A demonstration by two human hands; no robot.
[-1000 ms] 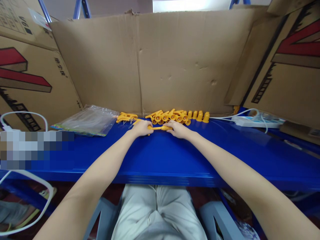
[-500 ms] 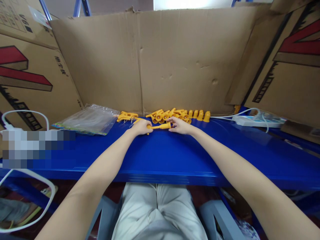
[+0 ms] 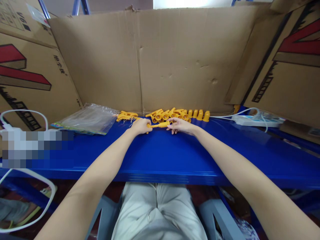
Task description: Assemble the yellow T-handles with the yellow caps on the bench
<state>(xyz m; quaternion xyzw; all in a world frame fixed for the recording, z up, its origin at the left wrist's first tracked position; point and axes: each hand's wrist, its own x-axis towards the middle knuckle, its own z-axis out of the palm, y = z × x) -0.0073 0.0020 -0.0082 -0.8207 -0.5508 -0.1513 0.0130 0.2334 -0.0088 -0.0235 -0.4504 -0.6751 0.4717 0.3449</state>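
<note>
My left hand (image 3: 141, 126) is closed round the left end of a yellow plastic piece with a ribbed stem (image 3: 160, 125), held level just over the blue table. At the piece's right end, the thumb and fingers of my right hand (image 3: 182, 126) pinch the wider tip, partly covering it. Behind my hands lies a group of yellow cup-ended pieces (image 3: 158, 117), their round openings facing me. Left of them are yellow handle-like pieces (image 3: 126, 115), with small metal coils (image 3: 125, 120) near them.
Several yellow caps (image 3: 200, 115) stand in a row at the back right. Clear plastic bags (image 3: 90, 117) lie at the left. A white power strip (image 3: 257, 120) with cables sits at the right. Cardboard (image 3: 185, 60) walls in the back of the blue table (image 3: 165, 153).
The fingers of my right hand have shifted and curled a little at the piece's right end. My left hand stays almost still, holding the other end.
</note>
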